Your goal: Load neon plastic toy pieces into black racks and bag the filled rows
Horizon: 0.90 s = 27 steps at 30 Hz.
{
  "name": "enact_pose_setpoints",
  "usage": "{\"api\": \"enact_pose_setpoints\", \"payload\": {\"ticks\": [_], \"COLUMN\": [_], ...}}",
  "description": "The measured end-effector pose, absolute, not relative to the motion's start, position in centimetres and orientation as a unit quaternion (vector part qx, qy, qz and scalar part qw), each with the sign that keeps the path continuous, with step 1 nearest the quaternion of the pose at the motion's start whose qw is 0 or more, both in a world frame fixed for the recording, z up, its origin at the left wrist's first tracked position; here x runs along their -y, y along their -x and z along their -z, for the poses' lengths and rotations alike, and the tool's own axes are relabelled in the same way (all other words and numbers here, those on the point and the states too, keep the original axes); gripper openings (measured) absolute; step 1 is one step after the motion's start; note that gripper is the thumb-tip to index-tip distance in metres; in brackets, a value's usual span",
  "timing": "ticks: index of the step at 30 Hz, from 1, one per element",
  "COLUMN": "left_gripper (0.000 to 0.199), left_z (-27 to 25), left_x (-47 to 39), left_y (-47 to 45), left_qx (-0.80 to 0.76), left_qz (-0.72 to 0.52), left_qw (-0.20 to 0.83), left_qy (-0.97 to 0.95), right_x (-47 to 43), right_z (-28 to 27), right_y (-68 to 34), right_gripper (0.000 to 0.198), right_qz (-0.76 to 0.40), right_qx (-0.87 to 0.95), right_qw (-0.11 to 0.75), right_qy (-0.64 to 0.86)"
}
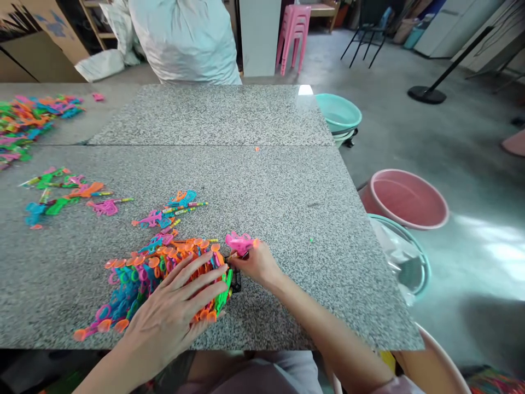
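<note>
Left hand: fingers spread over the packed toy row, resting right on it
Right hand: pinching a pink toy from where I'm standing, just off the row's right end
Toy row: near the front edge of the speckled table, orange cups poking out
Black piece: by the right fingertips, partly hidden tbh
Loose toys: scattered farther left

Bright glare streaks the floor; outer edges look stretched.
</note>
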<state>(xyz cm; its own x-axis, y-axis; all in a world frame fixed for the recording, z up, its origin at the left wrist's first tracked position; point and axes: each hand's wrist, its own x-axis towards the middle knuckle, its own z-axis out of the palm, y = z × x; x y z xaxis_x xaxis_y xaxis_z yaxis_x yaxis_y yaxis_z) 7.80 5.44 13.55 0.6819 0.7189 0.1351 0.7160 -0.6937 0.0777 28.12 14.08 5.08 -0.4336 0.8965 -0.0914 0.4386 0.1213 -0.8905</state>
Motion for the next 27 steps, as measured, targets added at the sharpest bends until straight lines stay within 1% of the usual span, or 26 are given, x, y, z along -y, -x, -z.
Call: {"api": "enact_pose_setpoints", "payload": {"ticks": [2, 4, 7, 9, 13, 15, 18, 22, 25, 27], "left_gripper": [0.036, 0.034, 0.032, 0.033, 0.035, 0.037, 0.037, 0.035, 0.034, 0.035], "left_z": [-13.7, -13.8, -13.8, -13.7, -13.5, -13.5, -13.5, -13.8, -14.0, -14.2], "left_x": [-5.4, -5.5, -5.6, -5.7, -5.8, -5.8, -5.7, -5.5, -5.4, -5.5], "left_y": [-7.9, -7.9, -8.0, -8.0, -8.0, -7.9, -7.9, -8.2, -8.6, -8.7], "left_qx": [-0.39, -0.389, -0.389, -0.386, -0.383, -0.384, -0.385, -0.383, -0.386, -0.384], "left_qz": [-0.079, -0.087, -0.095, -0.095, -0.092, -0.089, -0.094, -0.112, -0.121, -0.102], "left_qw": [0.012, 0.013, 0.013, 0.014, 0.009, 0.003, 0.004, 0.002, -0.011, -0.008], "left_qy": [-0.917, -0.917, -0.916, -0.918, -0.919, -0.919, -0.918, -0.917, -0.914, -0.918], "right_x": [-14.2, -14.4, -14.3, -14.0, -13.9, -14.2, -14.7, -14.7, -15.3, -16.7], "right_z": [-5.4, -5.5, -5.2, -4.8, -4.5, -4.5, -5.0, -5.9, -6.5, -6.6], "right_y": [-29.3, -30.6, -32.0, -32.0, -29.8, -28.5, -27.3, -26.6, -26.3, -26.3], "right_gripper": [0.003, 0.009, 0.017, 0.018, 0.018, 0.017, 0.013, 0.021, 0.018, 0.014], "right_qz": [-0.517, -0.555, -0.58, -0.572, -0.505, -0.471, -0.416, -0.345, -0.323, -0.336], "right_qx": [0.662, 0.637, 0.615, 0.614, 0.678, 0.727, 0.796, 0.839, 0.852, 0.873], "right_qw": [0.295, 0.332, 0.321, 0.31, 0.303, 0.278, 0.217, 0.119, 0.084, 0.069], "right_qy": [0.455, 0.42, 0.426, 0.446, 0.44, 0.416, 0.382, 0.403, 0.404, 0.347]}}
